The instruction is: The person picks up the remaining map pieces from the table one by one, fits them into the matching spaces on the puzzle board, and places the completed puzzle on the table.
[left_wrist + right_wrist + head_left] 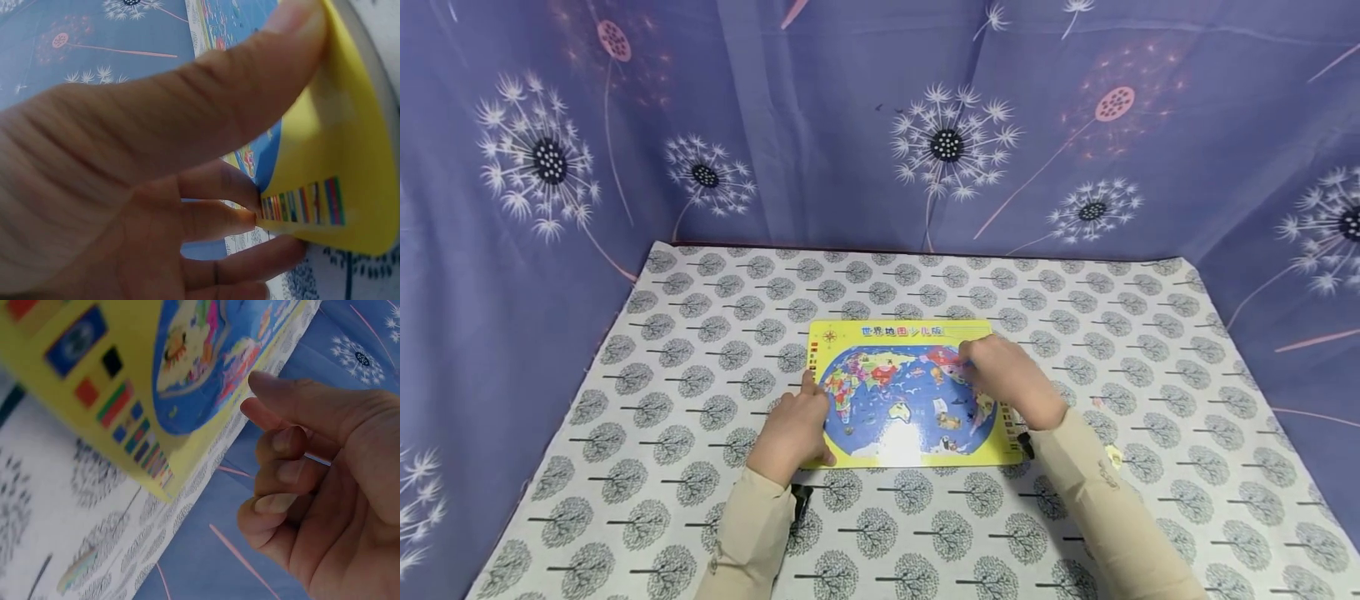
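A yellow-bordered children's world map board [917,457] lies flat on the patterned cloth, with Chinese lettering along its top border. My left hand [792,423] holds its near left corner, thumb by the near edge and fingers along the left side. In the left wrist view the thumb lies across the yellow border [337,125] beside a row of printed flags. Over the map's upper right, my right hand [1011,379] has its fingers curled, with thumb and index tips near a red land area [942,357]. Nothing shows between those tips in the right wrist view.
Right of the board, a small yellow-and-white piece [1113,456] and a small pinkish piece [1098,402] lie on the tree-print tablecloth [662,400]. Purple dandelion-print curtains [835,125] hang behind the table and at both sides.
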Demonstrator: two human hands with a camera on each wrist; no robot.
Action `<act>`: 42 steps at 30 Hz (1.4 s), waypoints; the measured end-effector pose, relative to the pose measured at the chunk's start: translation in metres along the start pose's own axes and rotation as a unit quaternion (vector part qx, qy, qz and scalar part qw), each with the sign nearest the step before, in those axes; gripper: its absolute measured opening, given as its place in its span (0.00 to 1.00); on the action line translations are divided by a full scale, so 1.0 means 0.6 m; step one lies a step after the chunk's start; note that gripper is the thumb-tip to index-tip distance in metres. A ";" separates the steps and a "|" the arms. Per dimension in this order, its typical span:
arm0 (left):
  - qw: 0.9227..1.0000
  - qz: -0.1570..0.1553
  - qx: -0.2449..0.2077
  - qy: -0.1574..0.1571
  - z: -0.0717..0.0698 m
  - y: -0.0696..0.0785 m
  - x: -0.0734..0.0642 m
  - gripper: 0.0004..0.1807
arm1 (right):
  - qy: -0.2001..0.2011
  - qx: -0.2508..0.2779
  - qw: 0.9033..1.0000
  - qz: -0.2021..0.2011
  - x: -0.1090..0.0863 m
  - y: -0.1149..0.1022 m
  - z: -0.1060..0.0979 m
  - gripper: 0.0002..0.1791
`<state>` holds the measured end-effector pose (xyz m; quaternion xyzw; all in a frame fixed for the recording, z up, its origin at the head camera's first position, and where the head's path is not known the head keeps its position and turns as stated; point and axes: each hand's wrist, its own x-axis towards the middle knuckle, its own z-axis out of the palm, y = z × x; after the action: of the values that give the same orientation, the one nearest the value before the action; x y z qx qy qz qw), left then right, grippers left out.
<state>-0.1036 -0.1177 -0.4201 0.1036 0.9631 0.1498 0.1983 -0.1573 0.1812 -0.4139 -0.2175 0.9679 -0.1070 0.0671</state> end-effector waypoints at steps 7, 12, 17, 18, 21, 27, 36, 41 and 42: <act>1.000 0.007 -0.003 0.005 0.000 0.001 -0.001 0.50 | -0.002 -0.002 1.000 0.025 -0.025 0.010 -0.021 0.12; 1.000 0.006 -0.003 0.003 0.000 0.001 0.000 0.49 | 0.008 0.002 0.999 0.031 -0.042 0.026 -0.031 0.14; 1.000 0.000 -0.008 -0.005 0.001 0.000 0.001 0.51 | 0.026 0.005 0.999 0.037 -0.059 0.046 -0.041 0.13; 1.000 0.001 -0.009 -0.006 0.001 0.000 0.000 0.52 | 0.027 0.006 0.999 0.038 -0.063 0.049 -0.043 0.12; 1.000 0.002 -0.009 -0.009 0.002 0.001 0.000 0.52 | 0.028 0.010 0.999 0.045 -0.075 0.057 -0.049 0.12; 1.000 0.006 -0.006 -0.002 0.002 0.002 -0.002 0.53 | 0.029 0.020 0.998 0.057 -0.097 0.069 -0.058 0.14; 1.000 0.012 -0.004 -0.003 0.001 0.000 -0.003 0.52 | 0.014 0.012 0.998 0.064 -0.134 0.082 -0.053 0.18; 1.000 0.011 -0.005 -0.003 0.001 -0.001 -0.003 0.56 | -0.007 0.010 0.997 0.073 -0.151 0.081 -0.048 0.20; 1.000 0.010 -0.005 -0.002 0.002 -0.001 -0.003 0.57 | -0.011 0.011 0.997 0.076 -0.154 0.081 -0.047 0.21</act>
<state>-0.1018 -0.1186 -0.4208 0.1122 0.9608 0.1565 0.1997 -0.0992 0.2695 -0.3905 -0.1434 0.9796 -0.1098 0.0881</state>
